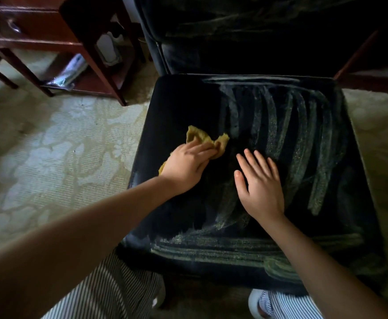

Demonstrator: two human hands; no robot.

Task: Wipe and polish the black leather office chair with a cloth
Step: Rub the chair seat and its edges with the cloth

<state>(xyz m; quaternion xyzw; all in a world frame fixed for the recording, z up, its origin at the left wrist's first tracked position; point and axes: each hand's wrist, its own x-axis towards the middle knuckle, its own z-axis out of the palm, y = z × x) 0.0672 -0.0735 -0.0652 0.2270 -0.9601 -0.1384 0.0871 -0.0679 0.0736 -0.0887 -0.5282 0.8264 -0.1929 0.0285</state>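
Fingers of the left hand are laid close together and nearly straight across a bunched yellow cloth, which is pressed onto the left half of the black chair seat. Cloth is seen bulging past the fingertips and poking out under the wrist. The right hand is spread flat on the middle of the seat, fingers apart, with nothing held. Pale dusty streaks are seen across the right side and front edge of the seat, and fainter ones on the backrest, so the wiping is judged roughly half done. Since the cloth is pressed rather than gripped, it could be slid out from under the palm on a hard stroke. Residue could also be smeared onto the dark, clean-looking patch by the bare right hand. No container is seen on the chair. Beside it, above patterned carpet, a low shelf of a red-brown wooden desk is seen to hold a shiny packet and a white object, both too blurred to be identified.
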